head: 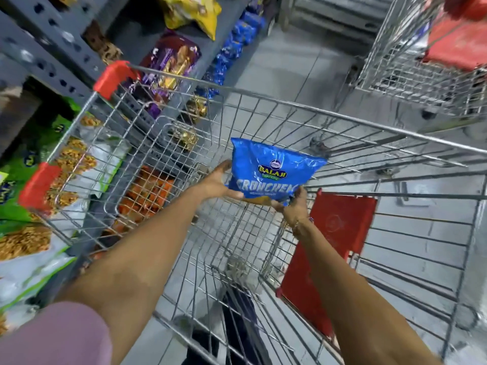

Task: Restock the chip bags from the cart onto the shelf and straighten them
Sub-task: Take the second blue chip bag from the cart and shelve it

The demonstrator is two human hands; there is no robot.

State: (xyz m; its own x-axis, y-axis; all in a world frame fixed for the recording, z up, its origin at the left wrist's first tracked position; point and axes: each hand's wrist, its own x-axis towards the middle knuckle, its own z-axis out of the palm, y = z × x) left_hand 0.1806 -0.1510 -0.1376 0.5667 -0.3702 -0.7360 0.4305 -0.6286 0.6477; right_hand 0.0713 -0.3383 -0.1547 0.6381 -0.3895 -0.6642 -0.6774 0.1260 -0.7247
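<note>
Hands, left point(217, 181) and right point(295, 206), pinch glossy blue chip bag point(274, 171) inside wire cart point(342, 114).

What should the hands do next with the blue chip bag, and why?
Probably lift the blue chip bag up and left toward the shelf. Both the left hand and right hand already grip its lower edge inside the cart, and the shelf stands to the left.

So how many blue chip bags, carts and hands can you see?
Blue chip bag held over the cart: 1
Carts: 2, the near one and another behind
Hands: 2, left hand and right hand
Total: 5
</note>
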